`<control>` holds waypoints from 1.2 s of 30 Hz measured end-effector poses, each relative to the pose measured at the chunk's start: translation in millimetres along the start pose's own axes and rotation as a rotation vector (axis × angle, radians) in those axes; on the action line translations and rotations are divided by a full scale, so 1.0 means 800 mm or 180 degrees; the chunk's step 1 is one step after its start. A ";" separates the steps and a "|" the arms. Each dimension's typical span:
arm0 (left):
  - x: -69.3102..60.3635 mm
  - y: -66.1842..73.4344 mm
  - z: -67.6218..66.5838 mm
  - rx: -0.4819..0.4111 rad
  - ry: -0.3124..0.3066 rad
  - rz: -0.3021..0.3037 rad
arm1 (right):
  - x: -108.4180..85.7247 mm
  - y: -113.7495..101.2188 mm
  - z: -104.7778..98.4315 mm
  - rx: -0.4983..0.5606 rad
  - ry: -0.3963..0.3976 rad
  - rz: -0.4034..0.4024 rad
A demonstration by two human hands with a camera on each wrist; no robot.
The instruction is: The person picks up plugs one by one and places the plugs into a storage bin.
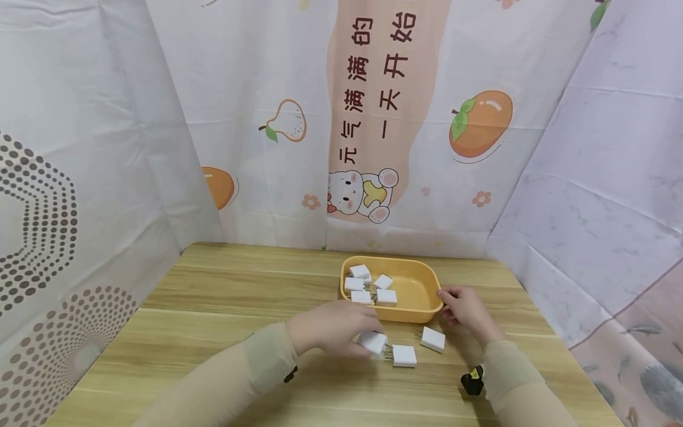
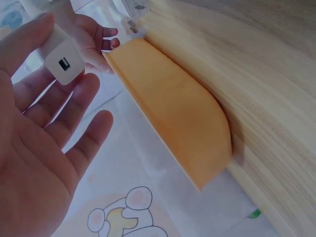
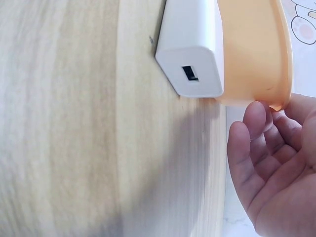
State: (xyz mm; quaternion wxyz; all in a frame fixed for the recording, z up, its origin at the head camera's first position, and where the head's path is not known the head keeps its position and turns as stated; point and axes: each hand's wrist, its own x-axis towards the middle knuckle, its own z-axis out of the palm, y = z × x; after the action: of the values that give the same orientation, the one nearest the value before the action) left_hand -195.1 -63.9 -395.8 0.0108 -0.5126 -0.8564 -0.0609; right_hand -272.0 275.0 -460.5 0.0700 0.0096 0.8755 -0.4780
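My left hand [image 1: 335, 327] pinches a white USB charger plug [image 2: 63, 61] between thumb and fingers, in front of the yellow tray [image 1: 418, 290]. In the left wrist view the charger's USB port faces the camera. My right hand [image 1: 469, 311] grips the tray's right rim, thumb on top; the right wrist view shows its fingers curled at the edge. Several chargers [image 1: 386, 298] lie in the tray's left part. On the table, one charger [image 1: 404, 356] is right beside the held one, and another [image 1: 433, 339] lies between the tray and my right forearm.
The wooden table [image 1: 235, 338] reaches back to a printed curtain [image 1: 256, 178], with more curtains at both sides. A small black and yellow object [image 1: 472, 381] shows beside the right sleeve [image 1: 514, 373].
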 end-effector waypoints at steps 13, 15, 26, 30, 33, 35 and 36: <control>0.024 -0.013 0.000 0.0029 0.0296 -0.0415 | -0.002 0.001 0.000 0.0003 0.0011 -0.0026; 0.031 -0.018 0.002 -0.0008 0.0341 -0.0537 | -0.002 0.001 -0.001 0.0009 0.0017 -0.0006; 0.071 -0.045 0.007 -0.0195 0.0639 -0.1179 | 0.000 -0.001 0.000 -0.0018 0.0030 -0.0036; 0.086 -0.060 0.011 -0.0281 0.0606 -0.1379 | 0.000 -0.001 0.000 -0.0004 0.0029 -0.0071; 0.096 -0.073 0.013 -0.0244 0.0593 -0.1458 | 0.000 -0.001 0.000 0.0014 0.0037 -0.0064; 0.100 -0.080 0.014 -0.0215 0.0594 -0.1536 | -0.001 -0.001 0.000 0.0017 0.0029 -0.0062; 0.102 -0.084 0.014 -0.0186 0.0600 -0.1575 | -0.001 -0.001 0.000 0.0018 0.0032 -0.0054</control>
State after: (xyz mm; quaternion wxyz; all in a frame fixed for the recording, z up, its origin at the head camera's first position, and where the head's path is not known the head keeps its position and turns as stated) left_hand -292.1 -22.6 -406.7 0.0605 -0.2798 -0.9488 -0.1339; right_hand -271.6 274.6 -459.9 0.0616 0.0048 0.8746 -0.4809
